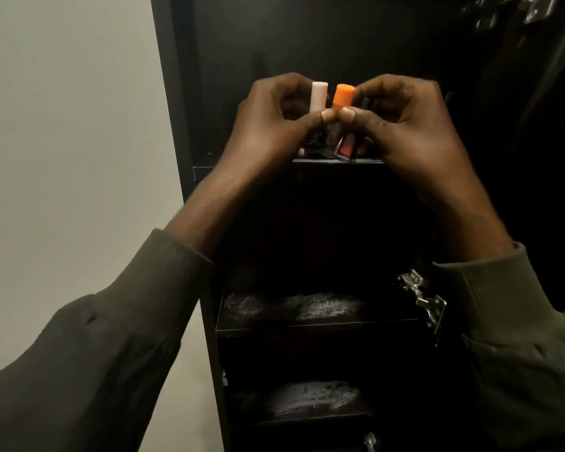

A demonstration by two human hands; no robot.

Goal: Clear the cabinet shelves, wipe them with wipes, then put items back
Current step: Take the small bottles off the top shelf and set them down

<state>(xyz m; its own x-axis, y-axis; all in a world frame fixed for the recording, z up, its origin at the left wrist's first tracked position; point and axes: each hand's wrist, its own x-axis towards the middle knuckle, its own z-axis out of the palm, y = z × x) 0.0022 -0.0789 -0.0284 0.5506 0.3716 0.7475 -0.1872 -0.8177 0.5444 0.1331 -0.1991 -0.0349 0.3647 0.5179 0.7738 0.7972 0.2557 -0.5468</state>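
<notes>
Bottles (331,138) clustered at shelf (340,161) front edge, gripped by left hand (274,125) and right hand (402,125) fingers; possibly nail polish. Crowding risks one being toppled off.

dim, warm light | cabinet (307,44) interior near-black | slight blur | wide-angle edge distortion

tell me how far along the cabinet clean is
Done, it seems: the two lower shelves are bare, with smeary wipe marks. In hand: the left hand and right hand grip small bottles, white cap and orange cap, at the upper shelf. Left: whether they are going in or out is unclear.
</notes>
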